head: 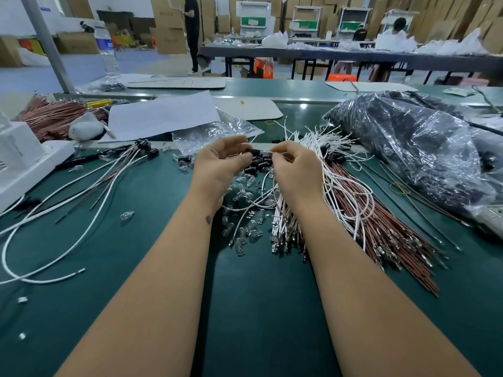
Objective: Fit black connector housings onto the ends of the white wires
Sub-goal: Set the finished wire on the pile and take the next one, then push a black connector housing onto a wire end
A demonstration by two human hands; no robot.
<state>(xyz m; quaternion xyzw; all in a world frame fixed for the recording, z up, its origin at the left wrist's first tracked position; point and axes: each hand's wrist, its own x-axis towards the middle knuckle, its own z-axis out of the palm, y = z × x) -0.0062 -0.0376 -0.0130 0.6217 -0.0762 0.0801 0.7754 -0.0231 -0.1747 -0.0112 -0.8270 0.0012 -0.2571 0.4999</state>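
My left hand (221, 159) pinches a black connector housing (255, 152) in curled fingertips; my right hand (295, 165) pinches a white wire (265, 183) at its end, meeting the housing above the green table (258, 308). Loose housings (261, 163) and clear bulbs (242, 229) lie beneath, a white wire bundle (313, 148) just right.

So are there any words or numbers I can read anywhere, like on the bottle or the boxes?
None can be read.
Water bottle: its blue label has print, too blurred to read.
Cardboard boxes at the back: faint marks, too small to read.
White device at the left edge: faint grey lettering on its side, too blurred to read.
Black connector housing between the left hand and the right hand: no marking shows.
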